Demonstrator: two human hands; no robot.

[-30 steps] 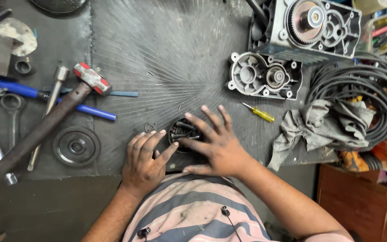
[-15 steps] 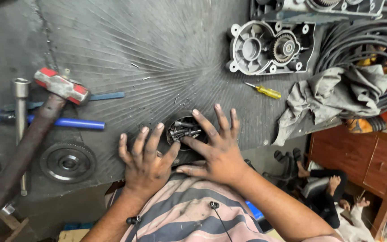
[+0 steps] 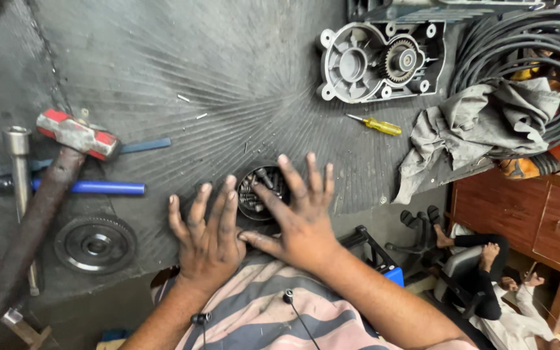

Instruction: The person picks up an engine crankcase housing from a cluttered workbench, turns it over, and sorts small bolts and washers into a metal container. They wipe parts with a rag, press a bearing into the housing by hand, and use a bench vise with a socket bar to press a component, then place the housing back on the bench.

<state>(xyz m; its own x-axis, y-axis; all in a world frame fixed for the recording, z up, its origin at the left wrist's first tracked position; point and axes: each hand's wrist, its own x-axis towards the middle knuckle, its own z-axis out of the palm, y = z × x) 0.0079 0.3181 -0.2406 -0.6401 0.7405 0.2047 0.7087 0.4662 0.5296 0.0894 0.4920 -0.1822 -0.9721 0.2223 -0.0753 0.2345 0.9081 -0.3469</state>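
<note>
Two hands: both lie spread flat at the near edge of the dark ribbed rubber mat [image 3: 241, 97], seen from the head camera, the only view.
Left hand [image 3: 205, 236]: one, fingers splayed wide, palm down on the mat, gripping nothing, just left of the cup.
Right hand [image 3: 299, 217]: one, fingers fanned open, partly over the cup's right rim, holding nothing.
Round black cup of small metal screws and bits [image 3: 258, 189]: one, on the mat between the two hands, half covered by the right fingers.
Red-and-grey sledgehammer with rusty handle [image 3: 46, 188]: one, lying slantwise at the left.
Blue-handled tool [image 3: 98, 188]: one, beneath the hammer.
Dark toothed gear disc [image 3: 95, 244]: one, flat, left of the left hand.
Grey cast-metal gearbox housing [image 3: 377, 61]: one, far side of the mat.
Yellow-handled screwdriver [image 3: 377, 125]: one, near the housing.
Crumpled grey rag [image 3: 474, 126]: one, at the right.
Coiled black cable [image 3: 526, 39]: one bundle, beside the rag.
</note>
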